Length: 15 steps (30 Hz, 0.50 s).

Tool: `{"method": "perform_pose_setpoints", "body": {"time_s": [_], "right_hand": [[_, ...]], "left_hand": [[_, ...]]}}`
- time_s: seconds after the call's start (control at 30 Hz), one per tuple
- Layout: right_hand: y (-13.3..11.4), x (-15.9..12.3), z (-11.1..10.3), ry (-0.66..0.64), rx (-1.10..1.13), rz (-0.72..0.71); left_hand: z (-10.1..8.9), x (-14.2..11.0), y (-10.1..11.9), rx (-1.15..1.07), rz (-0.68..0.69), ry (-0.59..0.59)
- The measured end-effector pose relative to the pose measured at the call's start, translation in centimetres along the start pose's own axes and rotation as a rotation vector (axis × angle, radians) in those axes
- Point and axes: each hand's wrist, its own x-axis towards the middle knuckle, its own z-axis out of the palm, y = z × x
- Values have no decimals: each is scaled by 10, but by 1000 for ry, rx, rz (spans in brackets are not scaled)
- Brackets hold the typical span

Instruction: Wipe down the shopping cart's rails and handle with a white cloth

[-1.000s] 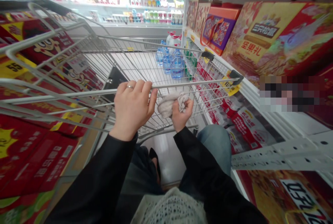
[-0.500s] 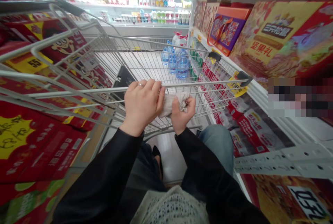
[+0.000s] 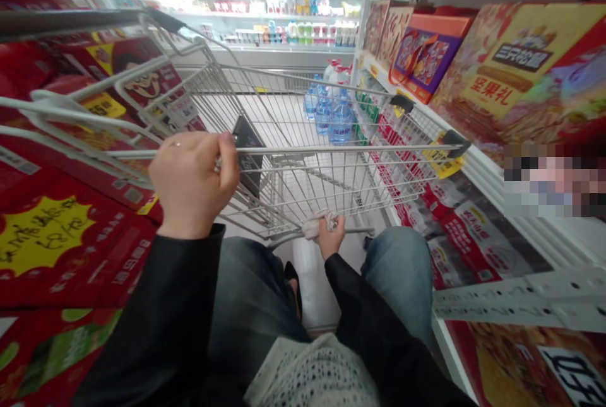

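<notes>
A wire shopping cart (image 3: 303, 150) stands crosswise in front of me, its handle at the upper left. My left hand (image 3: 192, 183), with a ring on one finger, is wrapped round the cart's top side rail. Lower down, my right hand (image 3: 331, 238) grips a crumpled off-white cloth (image 3: 316, 224) close to the lower bar of the cart. Whether the cloth touches that bar I cannot tell. A dark panel (image 3: 249, 154) hangs inside the basket, just right of my left hand.
Red boxes (image 3: 85, 243) are stacked on the left. Shelves of gift boxes (image 3: 509, 72) and packed goods run along the right. Large water bottles (image 3: 339, 118) stand on the floor beyond the cart, before a lit refrigerated display (image 3: 237, 12). My knees are close to the basket.
My left hand has moved left along the top rail. My right hand has gone down with the cloth, from just under the rail to the lower bar. The view has shifted slightly.
</notes>
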Motion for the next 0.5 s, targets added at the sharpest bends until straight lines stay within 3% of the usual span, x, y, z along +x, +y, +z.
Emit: {"method": "perform_pose_setpoints", "body": {"time_s": [0.1, 0.23, 0.3, 0.37, 0.5], "right_hand": [[-30, 9, 18, 27, 15, -36], [-85, 24, 48, 35, 106, -204], [-97, 24, 58, 0, 150, -302], [-89, 15, 62, -66, 124, -305], [-37, -15, 46, -107, 13, -164]], "left_hand": [[0, -6, -9, 20, 95, -5], [5, -9, -4, -84, 27, -16], [6, -10, -1, -155, -9, -19], [7, -11, -1, -201, -17, 0], [8, -16, -1, -197, 27, 64]]}}
